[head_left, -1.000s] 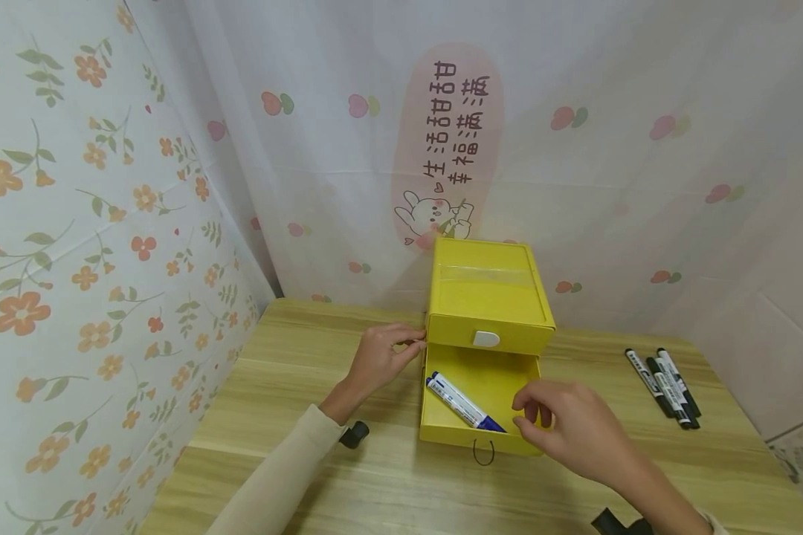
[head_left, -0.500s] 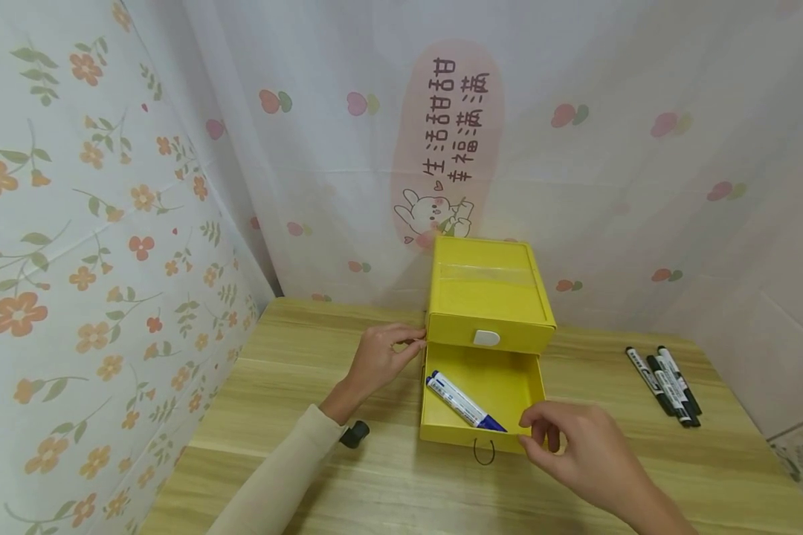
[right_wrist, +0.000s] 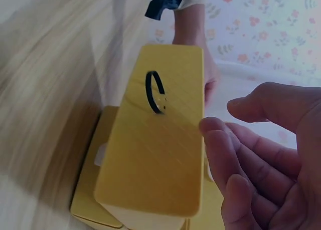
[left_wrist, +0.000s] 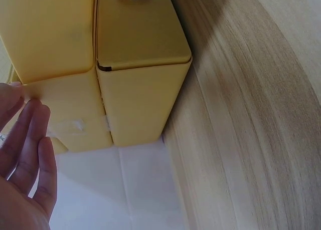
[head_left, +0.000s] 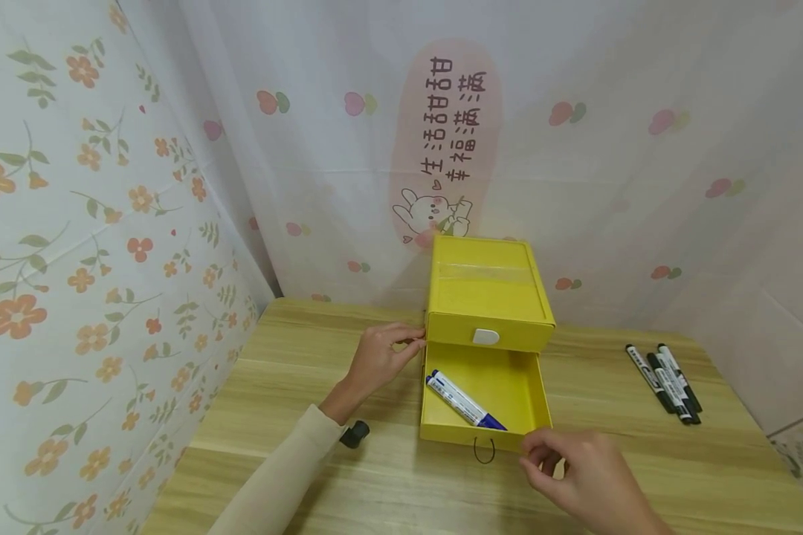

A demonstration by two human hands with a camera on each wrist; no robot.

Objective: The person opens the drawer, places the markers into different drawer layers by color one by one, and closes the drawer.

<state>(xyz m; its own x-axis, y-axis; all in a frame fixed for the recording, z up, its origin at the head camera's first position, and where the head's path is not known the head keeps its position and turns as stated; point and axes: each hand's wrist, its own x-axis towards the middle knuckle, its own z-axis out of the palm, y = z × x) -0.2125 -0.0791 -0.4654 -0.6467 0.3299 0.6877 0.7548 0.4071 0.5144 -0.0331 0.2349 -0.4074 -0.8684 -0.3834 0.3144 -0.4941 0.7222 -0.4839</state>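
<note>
Poises right bare hand (head_left: pixel 581 475), thumb and fingers apart, at the front corner of the pulled-out shallow yellow drawer (head_left: pixel 444 433) holding two white, blue-capped markers (head_left: pixel 460 399). Touches boxy yellow cabinet (head_left: pixel 488 297) with left bare hand (head_left: pixel 378 358), unclamped. Apparently adjusting the drawer; calls next for steady fingertip contact.

You have a wood-grain table (head_left: pixel 375 498) in front of you, its streaks light brown. Toward its far right you see a few black-and-white markers (head_left: pixel 669 384) lying close together at a slant. On your left hangs a floral cloth (head_left: pixel 53 245), white with orange flowers and green leaves. At the far side you face a pale curtain (head_left: pixel 321 141) with small heart-like prints (head_left: pixel 562 114); its pink patch (head_left: pixel 447 141) bears dark lettering (head_left: pixel 438 115), with a rabbit drawing (head_left: pixel 428 213) below.
</note>
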